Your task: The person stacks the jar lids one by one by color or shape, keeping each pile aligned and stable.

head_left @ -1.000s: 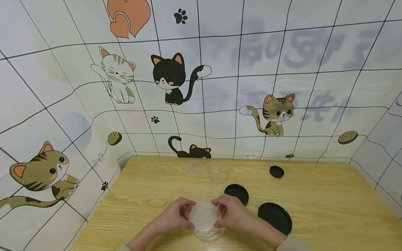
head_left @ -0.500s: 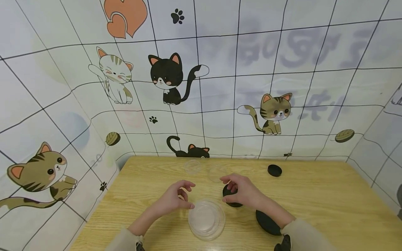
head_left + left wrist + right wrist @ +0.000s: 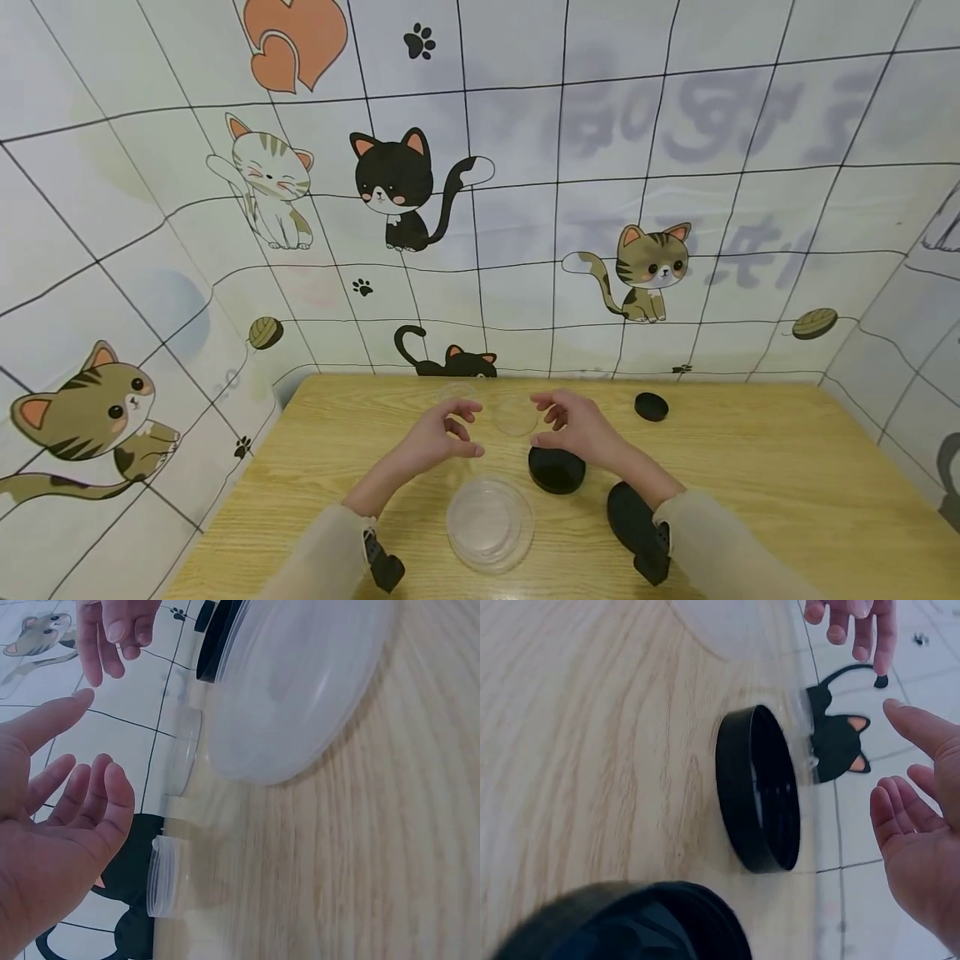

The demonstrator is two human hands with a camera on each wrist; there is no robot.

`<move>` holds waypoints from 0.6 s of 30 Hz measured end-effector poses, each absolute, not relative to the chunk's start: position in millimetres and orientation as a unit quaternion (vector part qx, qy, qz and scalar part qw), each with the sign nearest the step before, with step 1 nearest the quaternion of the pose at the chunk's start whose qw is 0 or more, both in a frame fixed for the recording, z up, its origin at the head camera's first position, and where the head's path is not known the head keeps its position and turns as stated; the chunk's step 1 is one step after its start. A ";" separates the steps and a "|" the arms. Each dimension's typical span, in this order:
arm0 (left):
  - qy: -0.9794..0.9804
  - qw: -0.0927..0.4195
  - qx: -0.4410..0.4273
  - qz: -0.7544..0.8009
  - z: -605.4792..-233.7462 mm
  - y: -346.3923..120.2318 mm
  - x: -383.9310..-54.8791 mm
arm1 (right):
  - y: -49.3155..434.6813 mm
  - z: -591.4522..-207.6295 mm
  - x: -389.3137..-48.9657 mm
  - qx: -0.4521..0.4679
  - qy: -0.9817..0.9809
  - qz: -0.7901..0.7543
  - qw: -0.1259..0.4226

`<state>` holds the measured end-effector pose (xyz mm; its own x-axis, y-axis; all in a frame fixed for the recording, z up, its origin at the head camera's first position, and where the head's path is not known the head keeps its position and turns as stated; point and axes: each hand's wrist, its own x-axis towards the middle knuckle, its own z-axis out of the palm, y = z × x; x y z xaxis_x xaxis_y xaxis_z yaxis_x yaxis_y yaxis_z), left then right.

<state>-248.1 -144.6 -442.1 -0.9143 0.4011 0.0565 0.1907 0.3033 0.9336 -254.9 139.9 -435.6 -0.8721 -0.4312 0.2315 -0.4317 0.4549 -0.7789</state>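
My left hand (image 3: 442, 437) is raised above the table with its fingers loosely bent, holding nothing. Opposite it, the right hand (image 3: 581, 429) hovers over a black round lid (image 3: 557, 473), also with nothing in its fingers. Near the front of the table sits a clear round plastic container (image 3: 483, 525), with ring edges that look like one piece inside another. Behind the hands are a clear round piece (image 3: 516, 417) and a smaller clear container (image 3: 163, 877) with a ridged rim. A larger black lid (image 3: 628, 510) lies partly under the right forearm.
A small black lid (image 3: 651, 407) lies at the back right of the wooden table (image 3: 750, 500). A cloth wall (image 3: 525, 208) printed with cats and grid lines stands behind and at both sides. Each wrist carries a small black device.
Both hands have let go of the clear round container and moved forward, away from it, towards the back of the table. The container stays at the front. The head view has shifted slightly.
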 end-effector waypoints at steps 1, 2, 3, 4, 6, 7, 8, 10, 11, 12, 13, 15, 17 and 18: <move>0.800 0.091 0.183 0.564 -443.5 -142.1 -251.6 | 140.5 -437.9 -258.0 0.243 -0.853 0.463 0.000; 0.800 0.087 0.182 0.565 -445.4 -139.8 -255.3 | 141.1 -440.6 -261.3 0.227 -0.852 0.471 -0.003; 0.800 0.085 0.181 0.565 -447.7 -137.6 -259.0 | 142.1 -443.6 -264.8 0.213 -0.851 0.480 -0.007; 0.803 0.082 0.180 0.563 -450.6 -135.5 -262.9 | 143.2 -446.9 -268.7 0.198 -0.851 0.487 -0.008; 0.811 0.074 0.177 0.553 -456.4 -132.3 -270.1 | 146.0 -454.6 -277.2 0.175 -0.849 0.498 -0.014; 0.816 0.068 0.176 0.546 -459.4 -131.1 -273.3 | 146.8 -458.2 -281.2 0.163 -0.848 0.503 -0.018; 0.821 0.064 0.173 0.541 -462.6 -130.3 -276.4 | 147.2 -461.9 -284.8 0.152 -0.847 0.509 -0.023; 0.824 0.061 0.164 0.539 -467.3 -128.8 -281.3 | 147.9 -468.5 -291.6 0.146 -0.848 0.509 -0.032; 0.819 0.064 0.159 0.548 -469.8 -128.2 -284.1 | 147.4 -471.6 -294.4 0.143 -0.848 0.509 -0.037; 0.811 0.070 0.153 0.560 -472.5 -127.3 -286.4 | 146.3 -474.2 -296.6 0.140 -0.848 0.508 -0.043; 0.804 0.076 0.147 0.571 -474.7 -126.0 -288.4 | 144.9 -476.7 -298.6 0.138 -0.849 0.508 -0.047; 0.792 0.086 0.137 0.588 -478.4 -123.3 -292.0 | 141.8 -480.7 -302.2 0.136 -0.852 0.503 -0.055; 0.788 0.093 0.132 0.594 -482.2 -120.6 -295.6 | 138.7 -483.5 -304.8 0.132 -0.854 0.499 -0.062; 0.792 0.093 0.132 0.589 -483.2 -119.1 -296.7 | 137.4 -484.4 -306.1 0.131 -0.855 0.498 -0.066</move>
<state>-296.7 -119.1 -483.2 -0.9479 0.3185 0.0089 0.1000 0.2707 0.9575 -306.1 137.4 -484.4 -0.9572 -0.2887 0.0177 -0.1580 0.4704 -0.8682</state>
